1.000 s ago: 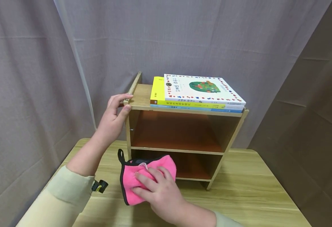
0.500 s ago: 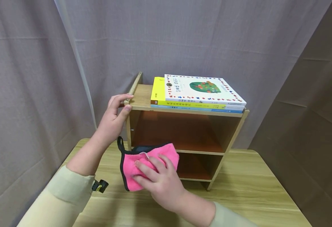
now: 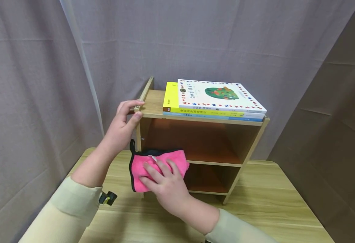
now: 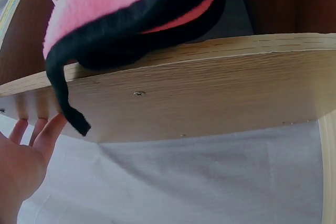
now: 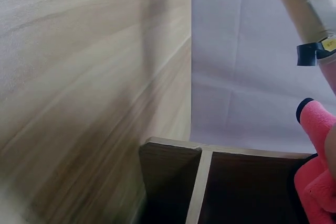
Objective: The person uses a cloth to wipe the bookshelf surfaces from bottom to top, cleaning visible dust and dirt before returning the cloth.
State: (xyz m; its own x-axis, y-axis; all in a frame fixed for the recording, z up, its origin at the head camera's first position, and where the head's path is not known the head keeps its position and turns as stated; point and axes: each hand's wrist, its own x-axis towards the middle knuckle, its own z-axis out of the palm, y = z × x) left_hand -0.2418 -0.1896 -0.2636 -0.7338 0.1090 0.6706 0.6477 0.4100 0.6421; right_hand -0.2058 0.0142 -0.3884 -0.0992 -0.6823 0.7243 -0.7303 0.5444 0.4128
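Note:
A small wooden bookshelf (image 3: 192,120) stands on the table. At its top left corner my left hand (image 3: 118,129) grips the side panel, fingers over the upper edge and thumb at the front. In the left wrist view, the fingers of that hand (image 4: 26,166) meet the panel's outer face. My right hand (image 3: 167,184) holds a pink cleaning cloth (image 3: 179,158) with black edging and a hanging loop, fingers spread and bent into its fabric. The cloth overlaps the front of the left upright and the middle shelf. In the right wrist view only part of the cloth (image 5: 315,187) shows.
On the bookshelf's top lies a stack of books: a white one (image 3: 195,98) uppermost, a yellow one (image 3: 170,96) and a blue one (image 3: 172,113) beneath. The wood-grain table (image 3: 274,192) extends around it. A grey curtain (image 3: 195,40) hangs behind.
My right hand has moved upward with the pink cloth, from the lower compartment's height to the middle shelf along the left side. My left hand has kept its place on the bookshelf.

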